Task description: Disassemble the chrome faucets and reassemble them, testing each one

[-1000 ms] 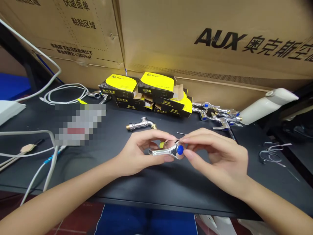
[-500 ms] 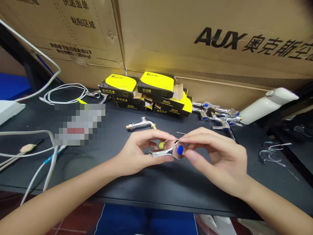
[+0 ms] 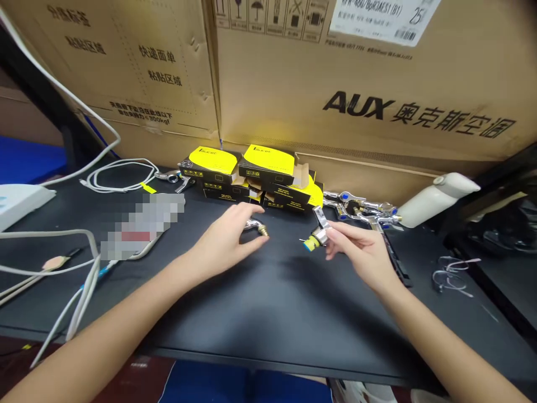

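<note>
My left hand (image 3: 222, 242) has come down over a chrome tap body (image 3: 253, 225), with the fingers and thumb closed around it and its brass end (image 3: 263, 229) showing past them. My right hand (image 3: 361, 252) pinches a chrome tap handle (image 3: 321, 219) between finger and thumb. A yellow cap (image 3: 311, 244) sits at the handle's lower end. The handle's blue button does not show from this angle. A gap of black table lies between my two hands.
Black-and-yellow tap boxes (image 3: 251, 173) are stacked against large cardboard cartons (image 3: 356, 73). Several chrome taps (image 3: 361, 207) lie just beyond my right hand, beside a white bottle (image 3: 436, 198). White cables (image 3: 121, 182) and a pixelated object (image 3: 138, 229) lie left.
My hands have parted. The handle, once held in both, is now in my right hand alone and has turned. My left hand has moved onto the tap body. The view has tilted upward.
</note>
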`<state>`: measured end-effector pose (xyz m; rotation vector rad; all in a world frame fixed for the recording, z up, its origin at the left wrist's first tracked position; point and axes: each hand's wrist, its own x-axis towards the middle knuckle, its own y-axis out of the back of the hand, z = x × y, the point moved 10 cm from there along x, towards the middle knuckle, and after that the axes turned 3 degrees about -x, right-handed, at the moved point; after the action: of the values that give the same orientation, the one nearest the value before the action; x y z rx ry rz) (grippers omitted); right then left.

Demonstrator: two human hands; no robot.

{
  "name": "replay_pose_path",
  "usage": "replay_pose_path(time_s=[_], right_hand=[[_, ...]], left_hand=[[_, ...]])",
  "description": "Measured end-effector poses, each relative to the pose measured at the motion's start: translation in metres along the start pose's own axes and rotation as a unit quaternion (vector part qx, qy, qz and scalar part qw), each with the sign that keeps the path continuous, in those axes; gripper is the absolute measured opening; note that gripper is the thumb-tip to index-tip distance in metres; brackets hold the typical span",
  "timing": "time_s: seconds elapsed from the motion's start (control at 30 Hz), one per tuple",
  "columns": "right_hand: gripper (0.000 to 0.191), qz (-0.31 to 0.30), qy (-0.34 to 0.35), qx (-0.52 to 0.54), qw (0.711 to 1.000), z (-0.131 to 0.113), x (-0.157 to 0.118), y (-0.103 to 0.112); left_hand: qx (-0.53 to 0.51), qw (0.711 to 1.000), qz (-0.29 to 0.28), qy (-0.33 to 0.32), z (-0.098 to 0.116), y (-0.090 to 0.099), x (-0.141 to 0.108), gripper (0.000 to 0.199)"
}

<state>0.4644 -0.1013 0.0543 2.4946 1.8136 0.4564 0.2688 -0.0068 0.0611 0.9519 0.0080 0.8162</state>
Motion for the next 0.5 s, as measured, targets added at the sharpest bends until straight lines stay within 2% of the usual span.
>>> replay_pose_path(time_s=[0.07,0.13,0.2,0.27,0.33,0.4,0.43,0.47,0.5], right_hand=[[0.024,0.029,-0.013,0.016,0.999,0.017,0.001,0.011],[0.026,0.051,-0.02,0.027,0.998,0.032,0.001,0.016],[0.03,0.061,-0.035,0.037,0.997,0.044,0.001,0.017],[0.033,0.06,-0.059,0.057,0.995,0.055,0.0,0.015],[0.035,0.059,-0.083,0.093,0.99,0.064,-0.002,0.014],[0.033,0.064,-0.102,0.14,0.983,0.07,-0.003,0.015],[0.032,0.065,-0.109,0.165,0.978,0.072,-0.003,0.016],[0.031,0.063,-0.114,0.189,0.973,0.073,-0.004,0.016],[0.029,0.055,-0.117,0.208,0.969,0.073,-0.004,0.014]], left_hand=[[0.14,0.99,-0.022,0.003,-0.014,-0.003,0.003,0.041],[0.216,0.975,-0.05,0.024,-0.03,-0.012,0.005,0.047],[0.246,0.967,-0.062,0.036,-0.042,-0.02,0.007,0.049],[0.233,0.97,-0.06,0.042,-0.05,-0.025,0.009,0.041],[0.163,0.985,-0.042,0.042,-0.053,-0.025,0.011,0.035],[0.015,0.998,-0.033,0.055,-0.052,-0.024,0.013,0.034],[-0.088,0.992,-0.038,0.077,-0.051,-0.027,0.013,0.035],[-0.203,0.972,-0.049,0.106,-0.049,-0.032,0.012,0.036],[-0.319,0.933,-0.075,0.148,-0.046,-0.042,0.009,0.037]])
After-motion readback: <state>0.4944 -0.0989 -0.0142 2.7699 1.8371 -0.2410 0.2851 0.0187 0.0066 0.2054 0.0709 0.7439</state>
